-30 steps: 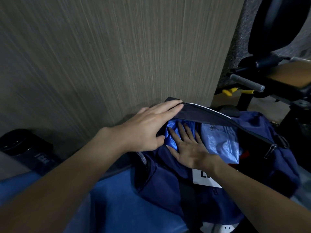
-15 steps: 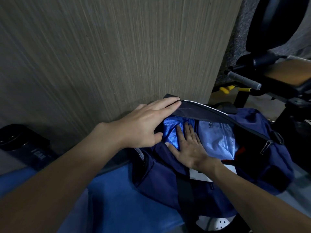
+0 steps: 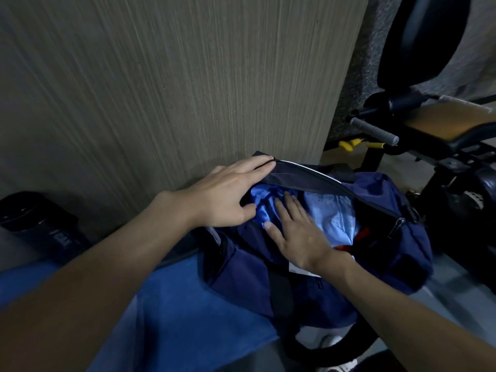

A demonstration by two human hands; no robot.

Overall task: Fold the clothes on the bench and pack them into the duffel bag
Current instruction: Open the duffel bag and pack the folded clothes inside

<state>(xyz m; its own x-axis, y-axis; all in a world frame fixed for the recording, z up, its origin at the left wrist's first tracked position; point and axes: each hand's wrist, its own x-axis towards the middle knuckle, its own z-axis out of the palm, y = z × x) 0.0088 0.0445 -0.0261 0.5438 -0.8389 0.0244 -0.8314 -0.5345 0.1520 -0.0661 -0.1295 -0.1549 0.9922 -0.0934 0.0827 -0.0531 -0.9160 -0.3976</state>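
Dim room: wood-grain panel (image 3: 161,89), grey speckled wall (image 3: 357,76), black gym machine (image 3: 418,38).

navy duffel bag (image 3: 316,288) | unzipped, on bench | shiny blue clothes (image 3: 328,217) folded inside
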